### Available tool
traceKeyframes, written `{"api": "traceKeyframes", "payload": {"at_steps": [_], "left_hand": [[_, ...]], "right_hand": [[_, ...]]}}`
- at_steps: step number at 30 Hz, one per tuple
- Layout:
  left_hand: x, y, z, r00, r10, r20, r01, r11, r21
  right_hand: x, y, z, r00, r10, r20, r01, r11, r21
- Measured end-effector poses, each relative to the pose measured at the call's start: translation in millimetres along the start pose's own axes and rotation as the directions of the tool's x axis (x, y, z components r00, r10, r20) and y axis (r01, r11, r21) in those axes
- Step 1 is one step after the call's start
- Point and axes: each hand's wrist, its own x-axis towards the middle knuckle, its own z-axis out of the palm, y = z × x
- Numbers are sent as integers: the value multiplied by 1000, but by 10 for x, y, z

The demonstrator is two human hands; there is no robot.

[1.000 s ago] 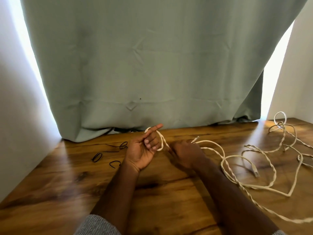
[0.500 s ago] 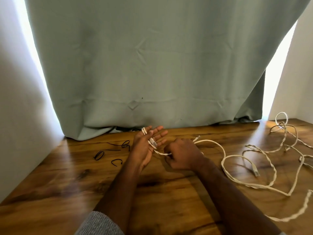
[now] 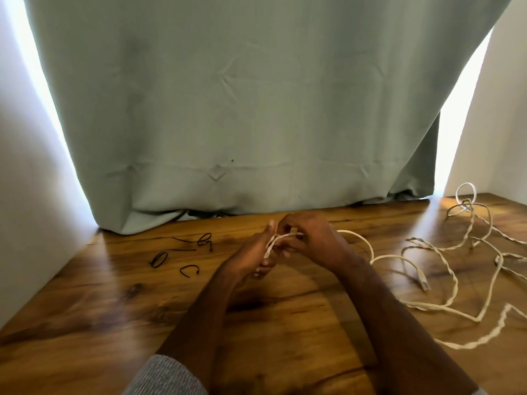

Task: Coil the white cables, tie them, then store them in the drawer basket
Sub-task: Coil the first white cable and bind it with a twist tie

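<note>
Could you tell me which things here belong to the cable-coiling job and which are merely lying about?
Job: white cables, one being wound between left hand and right hand; black ties on the table.
Lying about: green curtain.

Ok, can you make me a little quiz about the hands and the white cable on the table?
1. True or false: the white cable is already wound into one neat bundle.
2. Which side of the left hand do the black cable ties lie on? A) the person's left B) the person's right
3. Fill in: the right hand is laying cable over the left hand's ____.

Key
1. False: most of it sprawls loose over the wooden table.
2. A
3. fingers
</note>
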Motion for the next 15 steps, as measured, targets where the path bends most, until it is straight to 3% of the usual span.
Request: {"api": "traceKeyframes", "payload": {"at_steps": [3,7,11,15], "left_hand": [[4,-28,-95,964,-73,256,133,965,-224],[-40,-6,-147,904,123,411,58,915,-400],[-54,14,-104,944,164,287,-15,889,-458],[-36,29,-48,982,129,138,-28,821,-570]], "right_hand": [[-41,41,-23,984,178,23,-178,958,223],[-74,-37,6,958,246,145,-286,828,483],[-42,-87,81,924,308,225,-378,661,649],[-12,-80,149,895,392,214,-424,595,683]]}}
